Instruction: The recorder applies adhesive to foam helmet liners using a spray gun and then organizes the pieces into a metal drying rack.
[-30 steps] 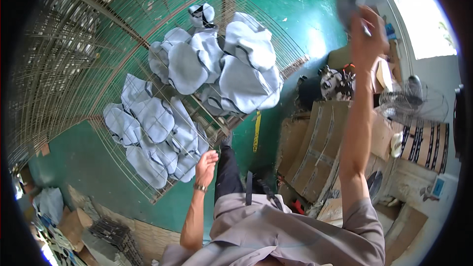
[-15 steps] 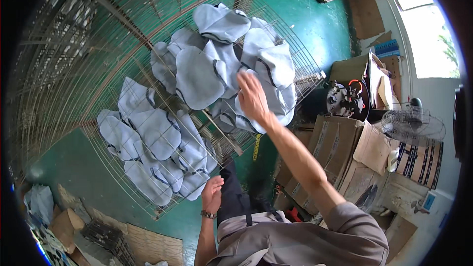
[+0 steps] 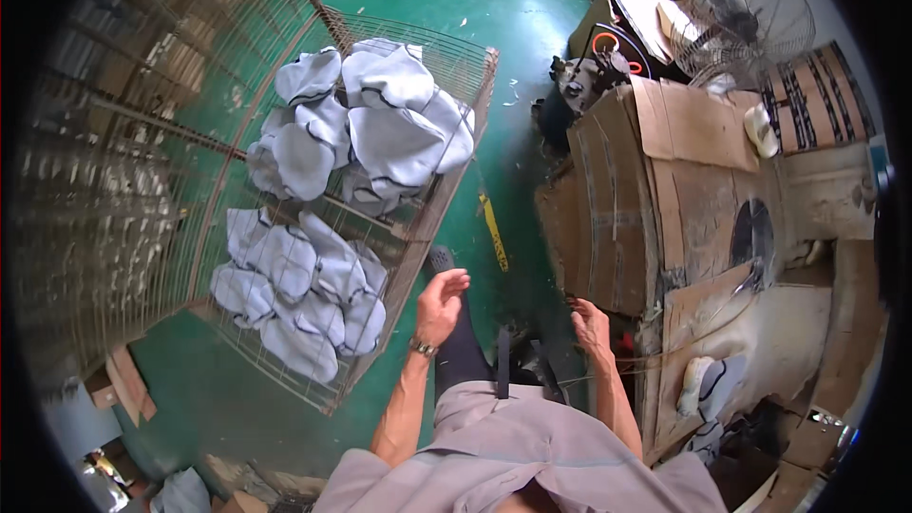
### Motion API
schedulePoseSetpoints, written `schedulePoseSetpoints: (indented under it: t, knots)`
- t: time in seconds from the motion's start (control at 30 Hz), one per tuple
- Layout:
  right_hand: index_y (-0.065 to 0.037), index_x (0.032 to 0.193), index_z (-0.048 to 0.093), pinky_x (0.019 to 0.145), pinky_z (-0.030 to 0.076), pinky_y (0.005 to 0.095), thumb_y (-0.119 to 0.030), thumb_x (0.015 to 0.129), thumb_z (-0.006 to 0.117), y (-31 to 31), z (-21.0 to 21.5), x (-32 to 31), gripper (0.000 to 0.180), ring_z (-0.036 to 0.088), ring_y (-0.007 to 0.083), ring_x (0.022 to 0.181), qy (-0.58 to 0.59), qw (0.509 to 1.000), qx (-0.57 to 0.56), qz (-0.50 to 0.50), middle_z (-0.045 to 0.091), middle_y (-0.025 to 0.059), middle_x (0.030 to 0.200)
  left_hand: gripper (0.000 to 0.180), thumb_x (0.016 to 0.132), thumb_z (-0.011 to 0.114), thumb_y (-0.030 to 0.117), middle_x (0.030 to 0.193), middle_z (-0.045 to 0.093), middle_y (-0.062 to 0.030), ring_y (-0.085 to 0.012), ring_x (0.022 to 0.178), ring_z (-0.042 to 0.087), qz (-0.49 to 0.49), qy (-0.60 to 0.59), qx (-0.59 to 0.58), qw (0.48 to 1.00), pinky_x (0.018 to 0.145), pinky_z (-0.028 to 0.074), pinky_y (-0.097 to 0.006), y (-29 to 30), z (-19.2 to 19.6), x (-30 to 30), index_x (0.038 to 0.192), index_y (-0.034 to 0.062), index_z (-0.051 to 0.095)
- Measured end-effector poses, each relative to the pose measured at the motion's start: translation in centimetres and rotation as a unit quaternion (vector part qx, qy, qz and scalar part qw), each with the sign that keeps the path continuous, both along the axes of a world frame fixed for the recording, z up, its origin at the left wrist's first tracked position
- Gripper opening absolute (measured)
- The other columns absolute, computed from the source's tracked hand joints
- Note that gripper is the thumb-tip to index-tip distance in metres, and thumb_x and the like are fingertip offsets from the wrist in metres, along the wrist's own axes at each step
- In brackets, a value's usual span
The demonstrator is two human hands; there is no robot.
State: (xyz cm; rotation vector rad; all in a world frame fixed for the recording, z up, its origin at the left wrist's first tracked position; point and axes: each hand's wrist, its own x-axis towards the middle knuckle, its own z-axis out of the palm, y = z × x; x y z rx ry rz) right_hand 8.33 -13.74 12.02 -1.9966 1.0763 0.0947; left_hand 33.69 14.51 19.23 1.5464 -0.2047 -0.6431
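Note:
My left hand (image 3: 440, 307), with a band on its wrist, is in front of my body beside the near edge of a wire rack (image 3: 404, 271). Its fingers are stretched, lightly bent, and hold nothing. Low at the right, beside a big cardboard box (image 3: 608, 218), my right hand (image 3: 591, 328) hangs with loosely curled fingers and nothing seen in them. Light grey cloth pieces with dark edging lie on the rack in two heaps, a farther heap (image 3: 394, 138) and a nearer heap (image 3: 304, 290). Neither hand touches the cloth.
Tall wire shelving (image 3: 123, 171) rises at the left. Right of the rack, yellow tape (image 3: 493, 233) marks the green floor (image 3: 456, 0). A wire-caged fan (image 3: 746, 24) and a dark machine with an orange ring (image 3: 594, 81) stand beyond the box. Cardboard scraps (image 3: 128, 385) lie lower left.
My right hand has left the farther cloth heap and come down to my right side. My view has turned rightward, so the rack sits farther left. My left hand has risen slightly in the view.

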Motion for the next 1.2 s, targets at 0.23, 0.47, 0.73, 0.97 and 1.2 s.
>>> schedulePoseSetpoints:
  t: [0.23,0.47,0.73,0.97,1.2]
  knots:
    - [0.003,0.128,0.067,0.092,0.057,0.0402,-0.015,0.091,0.067,0.3,1.4,-23.6,0.041,0.074,0.0332,0.103,-0.037,0.996,0.032,-0.069,0.075,0.0243,0.111,0.043,0.089,0.051,-0.009,0.12,0.071,-0.0116,-0.0193,0.115,0.07,-0.195,-0.015,0.008,0.981,0.103,0.055,-0.033,-10.2,5.0,-19.1,0.13,0.0018,0.063]
    - [0.006,0.128,0.068,0.096,0.056,0.0411,-0.022,0.087,0.069,6.1,2.6,-42.3,0.05,0.073,0.0335,0.109,0.057,0.97,0.025,-0.236,0.075,0.0253,0.115,0.038,0.088,0.054,-0.008,0.115,0.072,-0.0096,-0.0186,0.109,0.07,-0.383,-0.031,-0.086,0.919,0.099,0.055,-0.034,-19.3,10.4,-30.2,0.124,0.0002,0.065]
    - [-0.004,0.118,0.072,0.089,0.057,0.0464,-0.024,0.084,0.067,16.0,5.6,-52.0,0.04,0.073,0.0375,0.1,0.08,0.86,-0.024,-0.504,0.075,0.0203,0.106,0.039,0.098,0.057,-0.007,0.126,0.068,-0.0141,-0.0226,0.119,0.066,-0.551,0.136,-0.116,0.815,0.106,0.05,-0.035,-26.6,11.0,-42.8,0.136,-0.0033,0.058]
    - [-0.006,0.121,0.072,0.077,0.061,0.0406,-0.033,0.09,0.074,16.7,4.7,-67.1,0.041,0.073,0.0244,0.09,-0.178,0.565,0.078,-0.802,0.075,0.0098,0.103,0.041,0.098,0.064,0.002,0.128,0.066,-0.0125,-0.0226,0.119,0.064,-0.659,0.231,-0.082,0.711,0.1,0.054,-0.038,-27.9,9.8,-58.6,0.139,-0.0004,0.057]
    - [-0.005,0.139,0.055,0.076,0.062,0.0527,-0.047,0.081,0.087,11.5,-1.3,-88.5,0.078,0.066,0.0311,0.098,-0.337,0.176,0.09,-0.92,0.062,0.0179,0.124,0.073,0.096,0.074,0.021,0.136,0.057,-0.0101,-0.0228,0.117,0.061,-0.577,0.232,0.088,0.778,0.096,0.056,-0.043,-36.6,0.0,-83.1,0.156,0.0028,0.037]
